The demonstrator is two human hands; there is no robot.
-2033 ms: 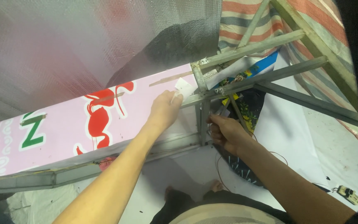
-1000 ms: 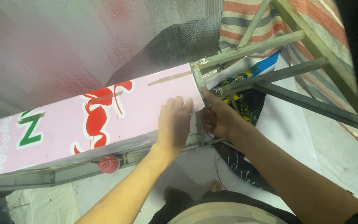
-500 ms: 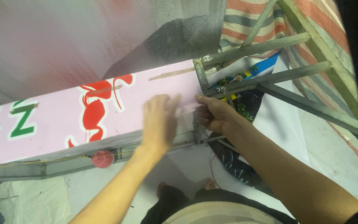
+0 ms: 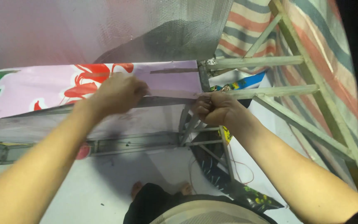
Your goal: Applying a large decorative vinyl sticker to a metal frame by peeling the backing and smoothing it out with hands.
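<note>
Backdrop: I see a grey mesh sheet (image 4: 104, 29) filling the top, and a striped tarp (image 4: 311, 54) behind the frame's right side.
Frame: a grey metal frame (image 4: 270, 62) of angle bars carries everything; its corner post stands mid-picture.
Banner: the pink printed banner (image 4: 162, 79) lies stretched along the frame's top rail, its right end reaching the corner post.
Left hand: my left hand (image 4: 117, 93) is closed, fingers pinching the banner's lower edge, left of the corner.
Right hand: my right hand (image 4: 214, 108) is a fist at the frame's corner, just below the banner's end; what it clamps, I cannot tell.
Floor: bare toes (image 4: 136, 188) show below.
</note>
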